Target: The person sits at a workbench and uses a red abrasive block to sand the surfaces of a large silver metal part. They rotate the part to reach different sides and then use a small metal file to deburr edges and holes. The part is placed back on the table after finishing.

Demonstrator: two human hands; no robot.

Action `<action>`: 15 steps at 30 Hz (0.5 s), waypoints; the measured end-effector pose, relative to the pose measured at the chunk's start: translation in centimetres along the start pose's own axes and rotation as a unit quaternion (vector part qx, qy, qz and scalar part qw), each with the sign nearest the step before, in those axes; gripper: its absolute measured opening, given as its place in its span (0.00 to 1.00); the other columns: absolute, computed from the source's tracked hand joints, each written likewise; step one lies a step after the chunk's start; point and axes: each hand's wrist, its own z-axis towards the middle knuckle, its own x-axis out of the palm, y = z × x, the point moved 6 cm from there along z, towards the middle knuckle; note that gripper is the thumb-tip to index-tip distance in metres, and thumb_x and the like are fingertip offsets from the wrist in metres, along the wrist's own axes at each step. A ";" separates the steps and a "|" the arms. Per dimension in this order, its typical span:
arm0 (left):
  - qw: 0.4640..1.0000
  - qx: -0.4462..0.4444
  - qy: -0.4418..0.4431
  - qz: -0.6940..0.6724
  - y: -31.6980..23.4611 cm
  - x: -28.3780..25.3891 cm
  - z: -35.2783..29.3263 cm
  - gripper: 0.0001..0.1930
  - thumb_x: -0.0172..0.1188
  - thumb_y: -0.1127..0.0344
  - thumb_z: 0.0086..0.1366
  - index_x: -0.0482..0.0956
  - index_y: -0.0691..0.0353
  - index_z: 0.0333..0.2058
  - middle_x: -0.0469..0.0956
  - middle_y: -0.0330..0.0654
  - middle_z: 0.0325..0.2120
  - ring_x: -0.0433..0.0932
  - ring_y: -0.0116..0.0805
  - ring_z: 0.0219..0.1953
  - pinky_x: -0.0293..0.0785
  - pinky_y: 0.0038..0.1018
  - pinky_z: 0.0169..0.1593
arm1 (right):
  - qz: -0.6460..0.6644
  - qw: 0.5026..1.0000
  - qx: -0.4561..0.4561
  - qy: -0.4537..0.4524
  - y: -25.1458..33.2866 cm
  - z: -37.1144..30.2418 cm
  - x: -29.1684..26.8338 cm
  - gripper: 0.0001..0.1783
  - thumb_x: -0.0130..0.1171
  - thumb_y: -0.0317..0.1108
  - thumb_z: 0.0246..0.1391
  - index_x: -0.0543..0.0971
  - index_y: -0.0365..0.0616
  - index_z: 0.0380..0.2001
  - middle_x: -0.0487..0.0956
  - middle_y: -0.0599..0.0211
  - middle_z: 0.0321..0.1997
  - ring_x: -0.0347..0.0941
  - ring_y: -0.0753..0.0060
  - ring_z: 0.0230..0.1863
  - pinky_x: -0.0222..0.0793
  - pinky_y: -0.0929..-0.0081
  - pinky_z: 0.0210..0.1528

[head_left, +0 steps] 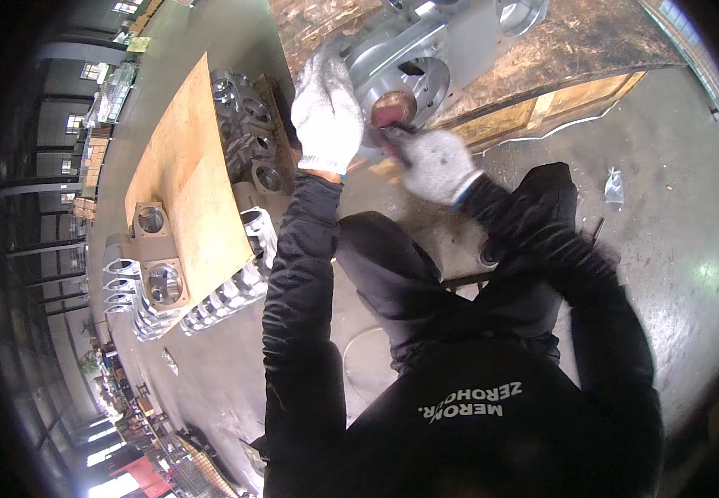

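A grey metal casting (368, 68) with large round bores lies on the worn wooden crate top at the upper middle. My left hand (326, 116), in a white knitted glove, grips the casting's left edge, and its fingertips are partly hidden there. My right hand (440, 164), gloved likewise, is closed around a dark hand tool (396, 143) at the near side of the casting. A reddish round disc (393, 109) shows at the tool's far end, in front of a bore. Blur hides the tool's exact kind.
The wooden crate (542, 104) stands before my knees. More castings (251, 137) are on the left, beside a tilted plywood sheet (185, 166). Further castings (226, 303) stand in rows by its lower end. A scrap of clear plastic (614, 187) lies on the floor at right.
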 end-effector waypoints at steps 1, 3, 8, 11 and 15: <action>1.000 -0.007 -0.005 -0.008 -0.9 1.0 0.7 0.15 0.50 0.67 0.75 0.78 0.68 0.54 0.82 0.59 0.46 0.81 0.58 0.49 0.77 0.41 0.55 | 0.088 0.994 0.006 -0.070 -1.3 0.4 0.1 0.18 0.55 0.37 0.64 0.77 0.52 0.56 0.83 0.62 0.32 0.80 0.54 0.29 0.78 0.67 0.34; 0.999 0.007 -0.024 0.020 -1.2 0.6 0.6 0.14 0.51 0.67 0.75 0.79 0.67 0.52 0.82 0.59 0.46 0.82 0.59 0.48 0.78 0.41 0.53 | 0.648 0.730 0.212 -0.046 -2.8 0.5 2.5 0.16 0.54 0.39 0.67 0.76 0.48 0.55 0.82 0.63 0.36 0.77 0.58 0.28 0.76 0.70 0.32; 0.996 -0.052 0.049 -0.047 -0.7 0.6 1.2 0.16 0.46 0.66 0.78 0.77 0.66 0.56 0.80 0.57 0.51 0.79 0.55 0.53 0.74 0.39 0.59 | 0.987 -0.075 0.119 -0.079 -3.1 1.1 4.4 0.12 0.54 0.40 0.70 0.72 0.41 0.41 0.70 0.71 0.29 0.67 0.79 0.25 0.66 0.81 0.28; 0.990 -0.076 0.102 -0.054 -0.5 -0.3 1.3 0.19 0.41 0.65 0.81 0.74 0.66 0.61 0.78 0.55 0.58 0.78 0.48 0.60 0.71 0.35 0.64 | 0.979 -0.140 0.099 -0.112 -3.5 2.3 2.3 0.12 0.49 0.39 0.71 0.74 0.40 0.43 0.71 0.72 0.29 0.67 0.77 0.23 0.67 0.75 0.34; 0.995 -0.047 0.086 -0.035 0.2 0.0 1.3 0.18 0.46 0.65 0.77 0.77 0.64 0.57 0.79 0.59 0.53 0.77 0.58 0.58 0.71 0.41 0.63 | 0.979 0.027 0.107 -0.171 -2.0 2.8 -2.5 0.11 0.54 0.33 0.66 0.73 0.34 0.40 0.67 0.73 0.27 0.65 0.81 0.25 0.61 0.78 0.26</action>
